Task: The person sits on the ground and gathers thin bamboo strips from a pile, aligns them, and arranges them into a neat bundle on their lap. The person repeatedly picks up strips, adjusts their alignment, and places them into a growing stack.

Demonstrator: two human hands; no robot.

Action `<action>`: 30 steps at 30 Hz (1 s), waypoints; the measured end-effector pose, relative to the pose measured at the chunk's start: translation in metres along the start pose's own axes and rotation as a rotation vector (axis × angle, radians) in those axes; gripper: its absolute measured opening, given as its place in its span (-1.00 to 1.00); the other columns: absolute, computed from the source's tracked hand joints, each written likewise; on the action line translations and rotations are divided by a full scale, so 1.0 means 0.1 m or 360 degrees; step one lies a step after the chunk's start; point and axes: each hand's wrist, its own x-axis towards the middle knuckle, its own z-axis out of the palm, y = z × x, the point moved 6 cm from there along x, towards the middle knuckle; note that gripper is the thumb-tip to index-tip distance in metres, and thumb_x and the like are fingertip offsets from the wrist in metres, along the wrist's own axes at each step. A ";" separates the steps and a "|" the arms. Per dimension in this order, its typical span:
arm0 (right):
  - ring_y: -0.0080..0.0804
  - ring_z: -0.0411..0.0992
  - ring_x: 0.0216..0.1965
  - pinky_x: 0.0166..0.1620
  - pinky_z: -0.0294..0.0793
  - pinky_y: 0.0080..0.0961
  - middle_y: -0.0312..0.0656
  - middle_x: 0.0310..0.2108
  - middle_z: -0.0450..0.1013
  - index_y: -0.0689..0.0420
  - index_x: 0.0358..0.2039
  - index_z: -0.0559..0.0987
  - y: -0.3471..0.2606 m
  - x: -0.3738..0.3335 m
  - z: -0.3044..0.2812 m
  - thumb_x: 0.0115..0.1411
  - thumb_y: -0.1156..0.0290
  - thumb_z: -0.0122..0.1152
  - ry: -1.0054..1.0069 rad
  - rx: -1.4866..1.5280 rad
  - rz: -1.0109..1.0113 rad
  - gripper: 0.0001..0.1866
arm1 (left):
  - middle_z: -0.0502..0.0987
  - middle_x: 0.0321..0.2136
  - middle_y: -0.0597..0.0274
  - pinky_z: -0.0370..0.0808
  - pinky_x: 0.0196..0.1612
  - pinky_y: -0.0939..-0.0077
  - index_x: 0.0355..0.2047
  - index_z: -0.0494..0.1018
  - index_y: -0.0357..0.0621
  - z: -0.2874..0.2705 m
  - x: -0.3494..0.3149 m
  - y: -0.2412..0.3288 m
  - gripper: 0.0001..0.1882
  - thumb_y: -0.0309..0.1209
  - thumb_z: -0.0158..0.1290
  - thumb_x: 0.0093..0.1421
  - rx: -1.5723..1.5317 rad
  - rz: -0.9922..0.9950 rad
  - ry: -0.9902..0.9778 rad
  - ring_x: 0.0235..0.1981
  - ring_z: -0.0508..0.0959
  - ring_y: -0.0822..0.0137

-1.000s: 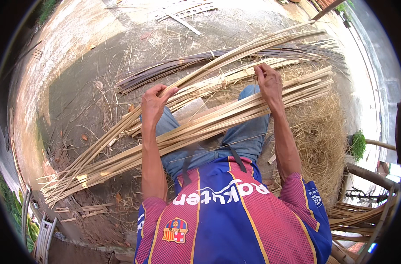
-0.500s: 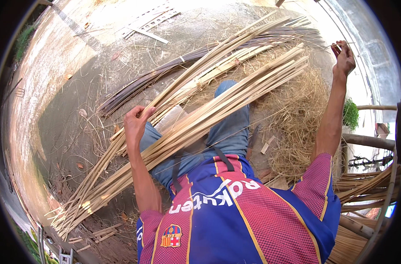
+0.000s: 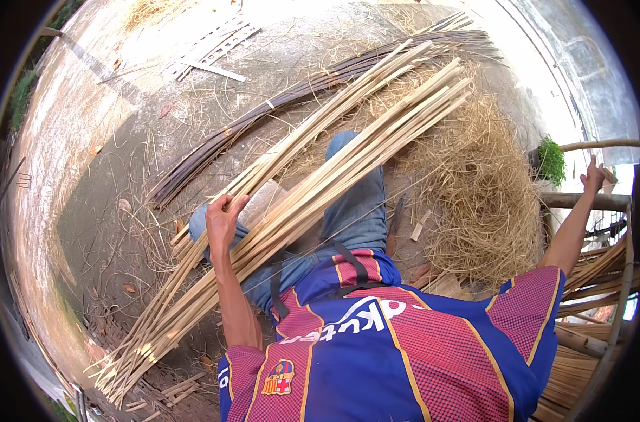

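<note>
My left hand is closed, thumb and fingers pinching at a bundle of pale bamboo strips beside my left knee. A second bundle of pale strips lies slantwise across my thighs, under my left forearm. Far out to the right, my right hand is raised on a stretched arm near a wooden pole. Its fingers look curled, with something small and pale by them that I cannot make out. One thin strip runs loose above my lap.
A dark bundle of strips lies on the ground beyond my knees. Curly shavings are heaped at my right. Wooden poles and more strips stand at the right edge. A green plant grows there.
My right hand has swung outward to the right and nearer, away from the strips' far ends. My left hand stays at the pale bundle, whose far end has shifted slightly left and nearer.
</note>
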 end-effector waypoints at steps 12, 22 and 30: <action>-0.33 0.55 -0.37 -0.12 0.56 -0.24 -0.21 -0.45 0.60 0.03 -0.13 0.68 -3.34 -6.79 2.05 0.24 -0.41 -0.05 -0.1929 -0.0201 -0.2143 -0.27 | 0.27 -0.71 0.39 0.15 -0.52 0.47 -0.43 0.57 -0.32 -0.22 -0.07 0.19 -0.54 -0.07 0.33 0.12 0.0069 -0.0085 0.0072 -0.61 0.21 0.50; -0.56 0.59 -0.43 -0.20 0.60 -0.46 -0.22 -0.38 0.65 0.20 -0.17 0.70 -3.41 -6.92 2.38 0.40 0.22 0.06 -0.2849 0.0272 -0.1481 -0.66 | 0.29 -0.68 0.43 0.16 -0.50 0.50 -0.42 0.60 -0.27 -0.33 -0.12 0.24 -0.57 -0.08 0.34 0.12 0.0002 -0.0107 0.0117 -0.59 0.23 0.52; -0.74 0.39 -0.60 -0.31 0.66 -0.59 -0.44 -0.67 0.36 0.16 -0.08 0.67 -3.41 -4.70 2.32 0.39 0.12 0.13 -0.1836 0.1028 -0.0707 -0.63 | 0.29 -0.64 0.49 0.12 -0.49 0.56 -0.40 0.60 -0.27 -0.53 -0.04 0.36 -0.59 -0.11 0.35 0.12 -0.0147 -0.0059 0.0127 -0.57 0.21 0.57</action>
